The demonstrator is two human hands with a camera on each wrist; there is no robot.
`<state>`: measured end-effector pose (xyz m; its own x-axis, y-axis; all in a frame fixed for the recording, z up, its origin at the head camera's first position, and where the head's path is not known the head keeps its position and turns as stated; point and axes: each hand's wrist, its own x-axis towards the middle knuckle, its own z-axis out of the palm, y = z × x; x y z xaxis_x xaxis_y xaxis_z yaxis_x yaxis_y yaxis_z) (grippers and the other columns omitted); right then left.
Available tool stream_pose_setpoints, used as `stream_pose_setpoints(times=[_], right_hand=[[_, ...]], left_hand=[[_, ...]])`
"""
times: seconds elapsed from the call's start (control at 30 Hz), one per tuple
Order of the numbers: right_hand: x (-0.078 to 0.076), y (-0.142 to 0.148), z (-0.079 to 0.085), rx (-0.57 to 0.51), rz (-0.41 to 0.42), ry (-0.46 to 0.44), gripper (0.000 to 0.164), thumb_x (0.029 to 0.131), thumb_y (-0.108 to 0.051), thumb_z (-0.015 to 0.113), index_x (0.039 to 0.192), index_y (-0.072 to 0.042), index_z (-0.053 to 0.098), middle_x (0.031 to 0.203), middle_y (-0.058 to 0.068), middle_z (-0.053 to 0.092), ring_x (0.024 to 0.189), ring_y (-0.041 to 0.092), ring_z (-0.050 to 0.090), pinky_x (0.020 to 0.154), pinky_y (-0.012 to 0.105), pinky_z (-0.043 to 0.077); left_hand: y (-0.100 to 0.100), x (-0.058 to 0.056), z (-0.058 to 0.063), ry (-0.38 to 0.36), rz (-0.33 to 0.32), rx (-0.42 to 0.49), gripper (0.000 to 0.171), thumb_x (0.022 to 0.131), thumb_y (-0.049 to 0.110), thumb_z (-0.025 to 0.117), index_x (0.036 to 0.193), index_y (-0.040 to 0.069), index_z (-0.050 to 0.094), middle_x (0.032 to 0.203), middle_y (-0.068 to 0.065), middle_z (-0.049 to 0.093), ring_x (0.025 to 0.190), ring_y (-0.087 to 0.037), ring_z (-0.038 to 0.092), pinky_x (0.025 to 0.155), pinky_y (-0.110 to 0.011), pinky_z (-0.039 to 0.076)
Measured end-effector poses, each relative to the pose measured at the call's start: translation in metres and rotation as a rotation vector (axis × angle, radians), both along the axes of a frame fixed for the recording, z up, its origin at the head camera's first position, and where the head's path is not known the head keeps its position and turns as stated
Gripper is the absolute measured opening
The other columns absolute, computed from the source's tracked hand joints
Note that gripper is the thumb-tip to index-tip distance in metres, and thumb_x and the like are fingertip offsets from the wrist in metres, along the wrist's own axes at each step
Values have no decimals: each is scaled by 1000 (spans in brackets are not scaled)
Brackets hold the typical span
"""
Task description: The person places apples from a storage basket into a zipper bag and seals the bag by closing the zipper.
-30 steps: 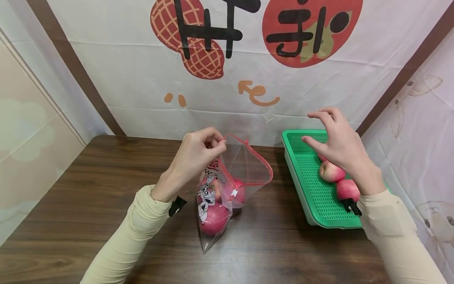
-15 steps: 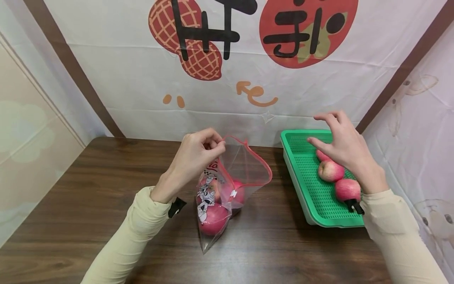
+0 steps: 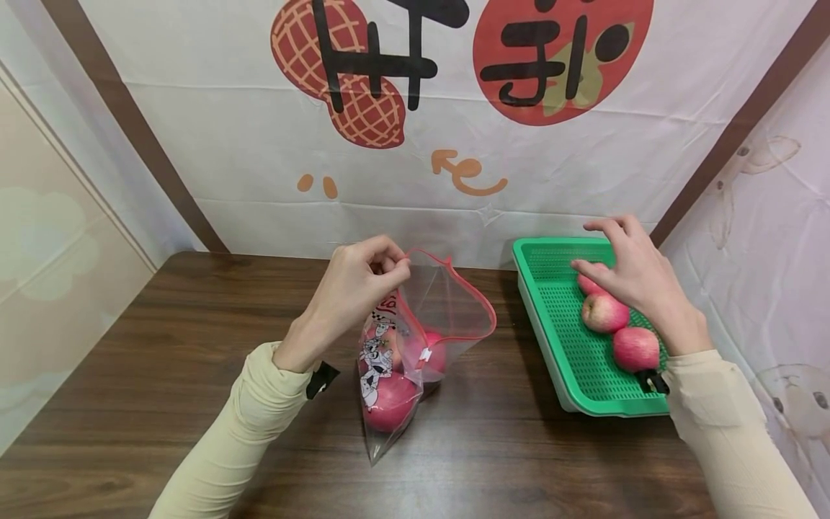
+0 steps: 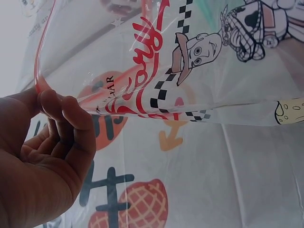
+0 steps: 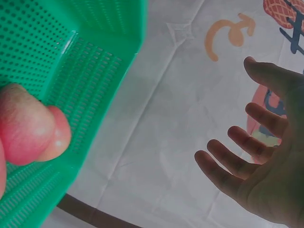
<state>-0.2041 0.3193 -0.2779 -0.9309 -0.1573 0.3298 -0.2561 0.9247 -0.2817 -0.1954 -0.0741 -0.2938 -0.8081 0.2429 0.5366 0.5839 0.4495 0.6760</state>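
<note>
My left hand [image 3: 353,285] pinches the red-edged rim of a clear plastic zip bag [image 3: 447,295] and holds its mouth up and gaping. Inside the bag, several red apples [image 3: 392,402] rest at the bottom on the table. In the left wrist view, thumb and fingertips grip the corner of the printed bag [image 4: 190,95]. Over the green basket [image 3: 564,346] hovers my right hand [image 3: 638,277], its thumb and fingers spread with nothing between them. Below it, a row of 3 apples [image 3: 606,313] lies in the basket; the right wrist view shows the hand [image 5: 266,156] apart from them.
A dark wooden table [image 3: 194,360] carries the bag and the basket. Behind it hangs a printed white cloth [image 3: 259,223], close to the table's back edge. Another patterned cloth [image 3: 772,288] closes off the right side, beside the basket.
My right hand has moved slightly right and down over the basket, so the farthest apple shows more. My left hand keeps its pinch on the bag's rim, almost still.
</note>
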Motion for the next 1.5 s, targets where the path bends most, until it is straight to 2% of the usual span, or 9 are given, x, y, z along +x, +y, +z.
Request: stream_pose_setpoints(times=[0.27, 0.53, 0.7, 1.0, 1.27, 1.5], right_hand=[[-7, 11, -11, 0, -37, -98, 65, 89, -44, 69, 143, -15, 45, 140, 20, 39, 120, 38, 44, 77, 63, 43], [-16, 22, -27, 15, -56, -171, 67, 90, -46, 67, 143, -11, 44, 140, 21, 38, 119, 39, 44, 79, 63, 43], [-20, 29, -36, 18, -66, -218, 68, 90, -46, 65, 143, -9, 43, 141, 24, 37, 122, 42, 43, 85, 64, 42], [-28, 36, -50, 31, -38, -226, 71, 91, -46, 65, 143, -3, 42, 142, 30, 36, 121, 44, 44, 91, 63, 42], [-34, 44, -62, 36, -42, -241, 69, 91, -45, 66, 140, -1, 45, 139, 30, 37, 119, 45, 46, 92, 62, 42], [-41, 53, -75, 83, -74, -324, 71, 91, -45, 65, 142, -2, 41, 135, 31, 36, 115, 49, 47, 82, 62, 45]], left_hand=[[0, -1, -1, 1, 3, -1, 8, 85, 11, 65, 80, 17, 68, 65, 5, 59, 57, -8, 51, 53, -21, 40], [-1, -1, -2, 4, -1, -3, 8, 86, 11, 66, 81, 16, 68, 65, 5, 59, 57, -9, 51, 54, -22, 41], [-1, -1, -3, 7, 0, -4, 8, 86, 11, 66, 80, 16, 68, 65, 5, 59, 57, -9, 52, 54, -22, 41], [-2, -1, -3, 3, 0, -5, 8, 86, 11, 66, 80, 16, 68, 66, 5, 59, 57, -9, 51, 54, -22, 41], [-2, -1, -3, -4, -1, -3, 8, 86, 12, 66, 81, 16, 68, 67, 5, 60, 58, -9, 52, 55, -22, 42], [-2, -1, -3, -3, -4, -3, 8, 86, 11, 66, 80, 16, 68, 67, 5, 60, 59, -9, 53, 55, -22, 42]])
